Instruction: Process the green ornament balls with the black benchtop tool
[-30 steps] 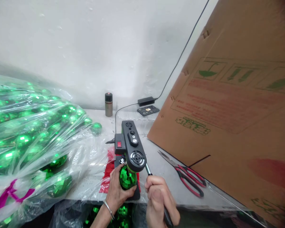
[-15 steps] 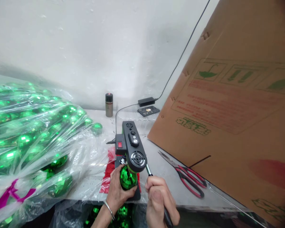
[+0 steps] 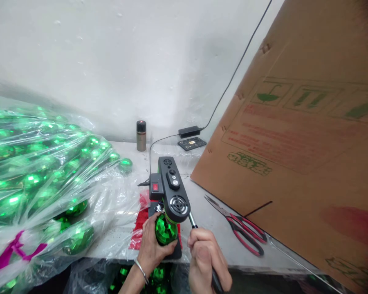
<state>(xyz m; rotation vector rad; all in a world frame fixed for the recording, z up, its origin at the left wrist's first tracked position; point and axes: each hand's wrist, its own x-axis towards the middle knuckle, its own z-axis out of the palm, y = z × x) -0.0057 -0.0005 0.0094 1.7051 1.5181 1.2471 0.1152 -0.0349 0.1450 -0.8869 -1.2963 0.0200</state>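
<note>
A shiny green faceted ball ornament (image 3: 166, 230) sits under the front end of a black bench machine (image 3: 174, 188) with a red switch. My left hand (image 3: 153, 243), with a bangle at the wrist, is closed around the ball's left and lower sides. Where the ball's top meets the machine is hidden. On the right, my right hand (image 3: 207, 255) is wrapped round the black grip of a lever (image 3: 193, 220) that runs up to the machine. Red sheeting (image 3: 138, 230) lies beneath the machine's black base.
Plastic bags of green balls (image 3: 33, 179) fill the left. A large cardboard box (image 3: 294, 143) leans at right, with red-handled scissors (image 3: 242, 228) beside it. Behind stand a spray can (image 3: 141, 136), a power adapter (image 3: 189, 131) and a phone (image 3: 191, 143). More green balls (image 3: 159, 277) show below the edge.
</note>
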